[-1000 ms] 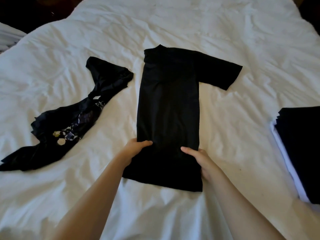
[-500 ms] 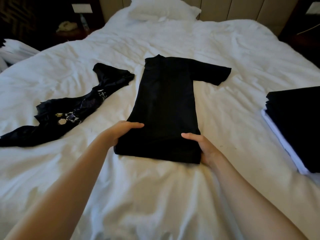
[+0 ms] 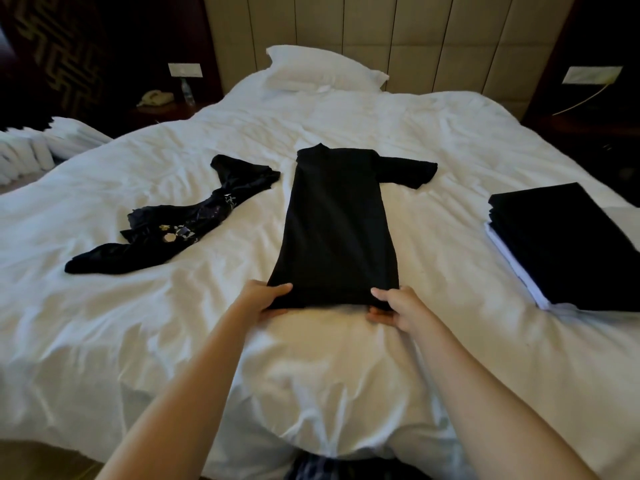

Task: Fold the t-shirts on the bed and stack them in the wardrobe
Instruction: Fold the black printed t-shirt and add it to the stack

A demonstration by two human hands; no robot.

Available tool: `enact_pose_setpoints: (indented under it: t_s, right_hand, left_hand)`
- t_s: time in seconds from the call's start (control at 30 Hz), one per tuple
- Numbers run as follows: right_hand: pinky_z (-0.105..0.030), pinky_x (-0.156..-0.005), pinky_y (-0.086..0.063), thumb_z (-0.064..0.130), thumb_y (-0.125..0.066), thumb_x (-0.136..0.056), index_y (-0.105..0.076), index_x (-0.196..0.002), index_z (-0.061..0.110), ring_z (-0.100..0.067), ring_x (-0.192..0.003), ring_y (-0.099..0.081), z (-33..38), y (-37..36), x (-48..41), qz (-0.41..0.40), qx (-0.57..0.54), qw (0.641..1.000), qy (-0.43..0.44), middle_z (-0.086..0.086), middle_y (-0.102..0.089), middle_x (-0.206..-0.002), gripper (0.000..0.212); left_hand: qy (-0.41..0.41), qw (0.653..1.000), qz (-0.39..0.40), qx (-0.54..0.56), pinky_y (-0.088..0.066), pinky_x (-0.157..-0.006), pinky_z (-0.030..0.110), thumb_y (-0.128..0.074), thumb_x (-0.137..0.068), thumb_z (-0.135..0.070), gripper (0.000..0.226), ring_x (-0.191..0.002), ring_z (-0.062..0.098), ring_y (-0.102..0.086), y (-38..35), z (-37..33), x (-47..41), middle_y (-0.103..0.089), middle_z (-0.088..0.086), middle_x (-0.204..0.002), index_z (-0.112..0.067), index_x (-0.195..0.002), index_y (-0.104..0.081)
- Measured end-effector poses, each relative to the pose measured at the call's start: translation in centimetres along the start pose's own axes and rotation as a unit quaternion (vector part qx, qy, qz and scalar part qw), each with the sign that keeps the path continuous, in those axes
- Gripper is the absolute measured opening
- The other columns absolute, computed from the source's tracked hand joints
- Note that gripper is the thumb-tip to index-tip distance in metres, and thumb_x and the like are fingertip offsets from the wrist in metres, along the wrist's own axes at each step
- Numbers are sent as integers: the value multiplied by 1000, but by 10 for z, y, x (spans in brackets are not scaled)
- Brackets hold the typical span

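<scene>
On the left of the bed point(image 3: 138, 323), a crumpled shirt point(image 3: 180, 226) is lying in a twisted strip. Your left hand point(image 3: 265, 297) is gripping the near left corner of the t-shirt point(image 3: 337, 223), thumb on top and fingers tucked under the hem. The t-shirt is lying lengthwise mid-bed, its left side folded in and one sleeve sticking out to the right. Your right hand point(image 3: 398, 306) is pinching the near right corner the same way. Further right, a stack point(image 3: 568, 247) of folded shirts is sitting near the bed's edge.
</scene>
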State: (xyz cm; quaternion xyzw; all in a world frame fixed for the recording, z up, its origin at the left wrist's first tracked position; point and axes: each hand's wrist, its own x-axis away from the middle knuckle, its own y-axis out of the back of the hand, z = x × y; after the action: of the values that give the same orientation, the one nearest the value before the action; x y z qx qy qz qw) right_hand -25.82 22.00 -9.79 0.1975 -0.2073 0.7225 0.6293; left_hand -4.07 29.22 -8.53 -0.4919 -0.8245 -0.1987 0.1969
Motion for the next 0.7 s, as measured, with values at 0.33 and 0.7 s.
enact_pose_setpoints:
  t_s: [0.33, 0.7]
  right_hand:
    - [-26, -45, -51, 16, -65, -89, -55, -104, 0, -18, -55, -55, -19, 12, 47, 6, 58, 998, 29, -9, -58, -70, 24]
    - [-18, -38, -42, 14, -57, -91, -62, -83, 6, -9, -40, -55, -49, 35, 89, 49, 106, 993, -13, -2, -62, -52, 13]
  left_hand:
    - [-38, 998, 19, 39, -49, -50, 19, -63, -88, -16, 13, -64, 15, -60, 16, 12, 46, -61, 8, -78, -4, -87, -58]
    - [46, 956, 142, 254, -57, -50, 23, -43, -98, -7, 13, -60, 19, -71, 13, 62, 95, -64, 21, -92, 1, -102, -52]
